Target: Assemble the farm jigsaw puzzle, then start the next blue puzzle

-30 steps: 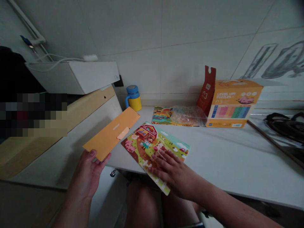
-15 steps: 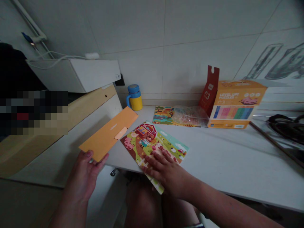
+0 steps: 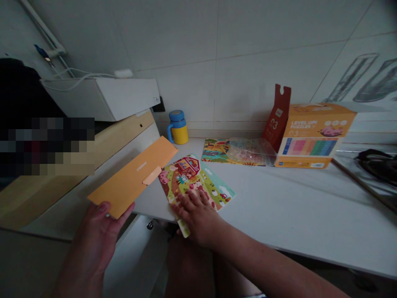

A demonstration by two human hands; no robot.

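My left hand (image 3: 104, 225) grips the near end of a flat orange envelope (image 3: 133, 178), thumb on top and fingers beneath. The envelope is raised and slants up to the right, a small paler tab on its long edge. Flat on a farm-scene puzzle board (image 3: 198, 178) lies my right hand (image 3: 198, 215), fingers spread, covering part of the picture. The board shows a red barn, pigs and a cow, and its near corner juts past the white table's (image 3: 279, 207) front edge.
Behind lie another colourful puzzle board (image 3: 214, 149) and a clear plastic wrapper (image 3: 251, 151). A blue and yellow flask (image 3: 179, 128) stands by the wall. An orange puzzle box (image 3: 316, 136) with a raised red flap (image 3: 277, 118) stands at right. Dark coiled items (image 3: 378, 167) sit far right.
My left hand has carried the envelope slightly left and toward me. The farm board has shifted left under my right hand, which moved with it. The view has turned slightly.
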